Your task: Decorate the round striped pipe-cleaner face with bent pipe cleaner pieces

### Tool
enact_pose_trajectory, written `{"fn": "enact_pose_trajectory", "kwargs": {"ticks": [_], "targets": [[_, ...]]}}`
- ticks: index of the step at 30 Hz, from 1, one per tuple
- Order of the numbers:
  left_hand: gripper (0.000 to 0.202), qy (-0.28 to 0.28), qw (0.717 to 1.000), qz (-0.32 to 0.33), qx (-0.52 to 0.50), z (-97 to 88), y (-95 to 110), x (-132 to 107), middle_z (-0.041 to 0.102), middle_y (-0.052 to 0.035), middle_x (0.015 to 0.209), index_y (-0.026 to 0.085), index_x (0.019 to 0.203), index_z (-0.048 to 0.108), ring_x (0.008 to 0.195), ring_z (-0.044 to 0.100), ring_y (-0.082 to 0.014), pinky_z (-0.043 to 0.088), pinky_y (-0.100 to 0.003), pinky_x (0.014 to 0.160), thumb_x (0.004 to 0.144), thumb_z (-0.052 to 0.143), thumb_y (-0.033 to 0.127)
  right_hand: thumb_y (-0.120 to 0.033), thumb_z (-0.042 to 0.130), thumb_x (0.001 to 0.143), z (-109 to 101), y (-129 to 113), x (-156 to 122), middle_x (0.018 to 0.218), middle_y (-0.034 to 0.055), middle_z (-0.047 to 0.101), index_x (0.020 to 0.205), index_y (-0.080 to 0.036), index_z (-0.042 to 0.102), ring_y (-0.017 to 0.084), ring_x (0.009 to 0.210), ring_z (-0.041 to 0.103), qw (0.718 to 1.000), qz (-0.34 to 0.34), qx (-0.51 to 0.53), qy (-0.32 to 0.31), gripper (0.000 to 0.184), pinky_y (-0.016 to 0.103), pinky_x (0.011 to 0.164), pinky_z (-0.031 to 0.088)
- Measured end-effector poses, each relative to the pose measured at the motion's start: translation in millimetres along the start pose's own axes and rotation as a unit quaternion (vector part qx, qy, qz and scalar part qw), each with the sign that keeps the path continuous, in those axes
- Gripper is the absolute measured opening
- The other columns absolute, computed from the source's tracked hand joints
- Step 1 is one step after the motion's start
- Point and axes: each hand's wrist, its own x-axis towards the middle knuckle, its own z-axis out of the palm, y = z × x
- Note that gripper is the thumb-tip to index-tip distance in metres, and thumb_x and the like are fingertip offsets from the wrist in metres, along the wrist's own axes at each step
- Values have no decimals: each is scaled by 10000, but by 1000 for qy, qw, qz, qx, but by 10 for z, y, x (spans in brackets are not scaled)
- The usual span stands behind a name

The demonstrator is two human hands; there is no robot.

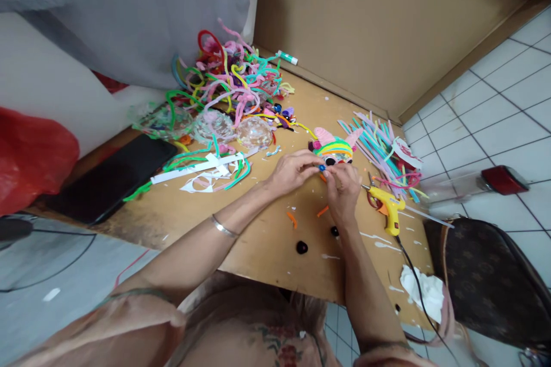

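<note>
My left hand (296, 172) pinches a small shiny blue piece (322, 167), perhaps a bead or pompom, between thumb and fingertips. From the other side my right hand (343, 186) closes its fingers at the same blue piece. Just beyond both hands rests a colourful craft mask or animal head (333, 148) with pink ears, yellow and green stripes and round black eyes; my fingers hide its lower part. Two dark round balls (302, 248) lie on the table nearer my body, with short orange pipe cleaner bits (291, 219) close by.
A yellow glue gun (390, 209) lies right of my right hand, its cord trailing toward me. Pipe cleaners (374, 149) are bundled behind it. A tangled pipe cleaner heap (232, 80), paper strips (206, 169) and a black phone (116, 175) occupy the left. A brown bag (495, 281) sits at right.
</note>
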Motion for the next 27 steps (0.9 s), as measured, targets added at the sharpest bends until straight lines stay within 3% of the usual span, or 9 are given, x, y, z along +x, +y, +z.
{"fn": "enact_pose_trajectory", "kwargs": {"ticks": [8, 17, 27], "targets": [[161, -17, 1000, 7, -20, 11, -28, -19, 752, -76, 913, 191, 961, 763, 847, 682, -148, 512, -256, 810, 883, 629, 235, -359, 538, 940, 2, -13, 4, 850, 38, 669, 823, -218, 684, 195, 865, 607, 1000, 7, 28, -8, 234, 345, 812, 409], [144, 11, 999, -33, -10, 4, -21, -13, 754, -67, 875, 181, 918, 768, 766, 664, -140, 501, -252, 741, 856, 656, 247, -356, 605, 895, -22, -6, 13, 876, 39, 679, 907, -224, 715, 206, 890, 632, 998, 30, 57, -14, 172, 365, 827, 463], [136, 21, 992, -92, -87, 57, 54, -21, 766, -66, 867, 160, 886, 769, 738, 675, -139, 511, -242, 695, 812, 692, 245, -319, 612, 882, -23, -24, 0, 822, 29, 674, 801, -210, 677, 194, 824, 628, 997, 47, 67, 2, 151, 356, 795, 463]]}}
